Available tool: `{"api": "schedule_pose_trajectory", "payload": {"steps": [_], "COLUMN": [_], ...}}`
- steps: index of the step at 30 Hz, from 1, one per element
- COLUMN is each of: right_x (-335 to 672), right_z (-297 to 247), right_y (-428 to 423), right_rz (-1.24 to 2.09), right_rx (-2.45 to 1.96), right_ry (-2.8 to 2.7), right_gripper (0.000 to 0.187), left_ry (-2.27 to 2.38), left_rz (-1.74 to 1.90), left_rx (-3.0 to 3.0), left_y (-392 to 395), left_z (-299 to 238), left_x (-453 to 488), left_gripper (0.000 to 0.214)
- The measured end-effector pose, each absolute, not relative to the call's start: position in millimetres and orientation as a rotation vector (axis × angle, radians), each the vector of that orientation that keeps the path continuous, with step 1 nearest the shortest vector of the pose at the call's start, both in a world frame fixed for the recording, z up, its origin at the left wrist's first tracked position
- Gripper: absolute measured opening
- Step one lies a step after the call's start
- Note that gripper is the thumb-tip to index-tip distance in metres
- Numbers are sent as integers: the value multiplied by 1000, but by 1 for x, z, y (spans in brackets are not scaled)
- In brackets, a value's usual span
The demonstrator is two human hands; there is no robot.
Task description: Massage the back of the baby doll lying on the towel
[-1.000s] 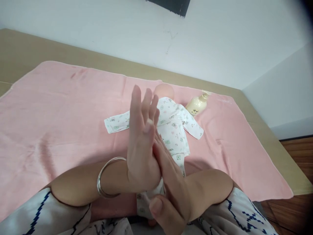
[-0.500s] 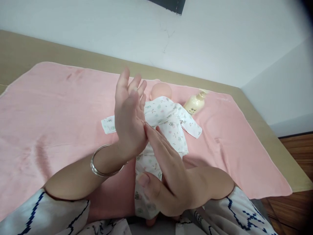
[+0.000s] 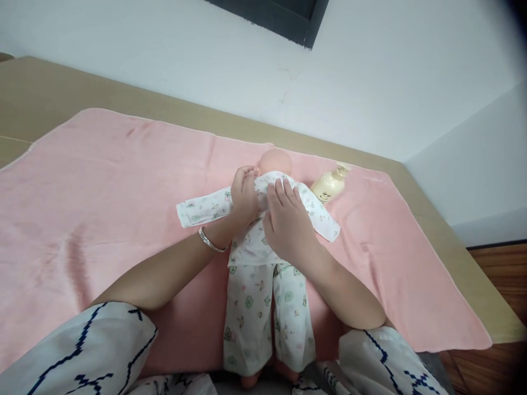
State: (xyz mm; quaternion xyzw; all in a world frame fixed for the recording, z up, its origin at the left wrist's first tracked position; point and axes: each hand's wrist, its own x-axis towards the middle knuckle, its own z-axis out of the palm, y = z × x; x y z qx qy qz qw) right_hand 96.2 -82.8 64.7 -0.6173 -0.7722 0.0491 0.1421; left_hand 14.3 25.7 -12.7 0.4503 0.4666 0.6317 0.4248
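A baby doll [image 3: 275, 161] in white printed pyjamas [image 3: 263, 296] lies on its back on a pink towel [image 3: 102, 181], head toward the wall. My left hand [image 3: 244, 196], with a silver bracelet at the wrist, rests on the doll's upper chest with fingers curled at the collar. My right hand [image 3: 288, 222] lies flat on the chest beside it, fingers stretched toward the neck. Both hands touch the pyjama top. Whether the left fingers pinch the cloth is unclear.
A cream pump bottle [image 3: 329, 184] lies on the towel just right of the doll's shoulder. The towel covers a tan table [image 3: 448, 219] set against a white wall. The table's right edge drops to a wooden floor [image 3: 502, 274].
My hands were raised and rubbing palm against palm above the doll. Both have come down onto the doll's chest near the collar.
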Motion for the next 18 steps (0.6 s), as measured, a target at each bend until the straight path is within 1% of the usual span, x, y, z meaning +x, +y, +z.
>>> {"api": "schedule_pose_trajectory", "payload": {"steps": [2,4,6,9,11,12,15,18], "right_x": [103,112,122,128,123,118,106,112], "right_z": [54,47,42,40,39,39,41,46], "right_y": [-65,-47,-32,-25,-34,-41,-58,-51], "right_rz": [100,154,188,138,53,2,-50,94], "right_rx": [-1764,-1668,-1679,-1916,-2067,-2094,-1900,-1678], "right_ry": [-2350,-2487,-2497,-2304,-2188,-2178,-2410,-2615], "right_gripper": [60,58,57,63,70,70,61,57], "left_ry": [1157,1158,1166,1167,1178,1184,1178,1192], "left_rz": [1580,1585,1605,1623,1607,1600,1594,1585], "left_rx": [1149,1180,1224,1287,1295,1288,1274,1286], "left_y": [23,20,18,17,16,16,15,15], "left_z": [-11,-10,-11,-12,-13,-12,-11,-11], "left_x": [13,12,11,10,10,10,10,11], "left_gripper": [17,18,18,18,19,19,19,18]}}
